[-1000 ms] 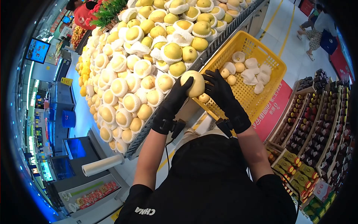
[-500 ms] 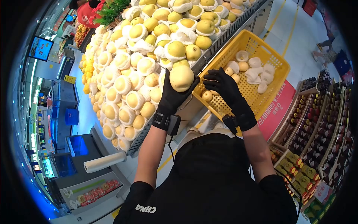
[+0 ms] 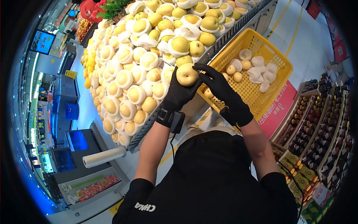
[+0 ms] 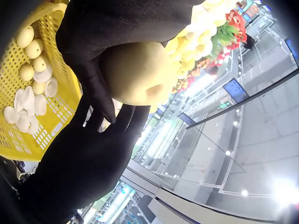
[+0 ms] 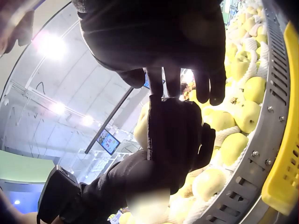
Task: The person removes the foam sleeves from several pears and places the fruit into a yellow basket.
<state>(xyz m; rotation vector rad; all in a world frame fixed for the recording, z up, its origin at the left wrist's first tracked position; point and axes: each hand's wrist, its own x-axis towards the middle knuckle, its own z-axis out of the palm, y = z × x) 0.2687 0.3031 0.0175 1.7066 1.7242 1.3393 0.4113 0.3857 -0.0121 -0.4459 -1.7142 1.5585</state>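
Observation:
My left hand (image 3: pixel 177 94), in a black glove, grips a bare pale-yellow pear (image 3: pixel 187 75) from below and the side, close over the edge of the pear display. In the left wrist view its fingers curl round the pear (image 4: pixel 140 74), whose dimpled end shows. My gloved right hand (image 3: pixel 223 87) is at the pear's right side, fingers mostly straight and fingertips right at the fruit. From the right wrist, the left hand (image 5: pixel 175 135) hides most of the pear (image 5: pixel 141 127), and the right hand (image 5: pixel 154 42) reaches down from above.
Many pears in white foam nets are heaped on the display (image 3: pixel 123 78) ahead and left. A yellow plastic crate (image 3: pixel 286 72) at right holds several pears (image 3: pixel 237 77) and loose white foam nets (image 3: pixel 257 74). Jar shelves (image 3: pixel 309 123) stand farther right; a plastic-bag roll (image 3: pixel 104 157) sits at lower left.
The pear has gone from between both hands into the left hand and has been turned, its dimpled end now showing. The right hand drew off, then came back to the pear.

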